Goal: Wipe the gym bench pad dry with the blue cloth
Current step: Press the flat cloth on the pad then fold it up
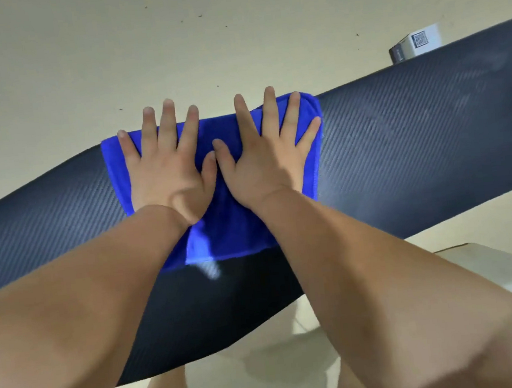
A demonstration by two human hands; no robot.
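Here bench pad [400, 134] runs left-right; both hands flat on blue cloth [220, 229].

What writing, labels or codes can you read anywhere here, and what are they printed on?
No words or numbers can be read in this view.
Small white box on the floor beyond the bench pad: a square code-like label and a dark mark on its end face, both too small and blurred to read.
Blue cloth, the pad and the floor: no print visible.
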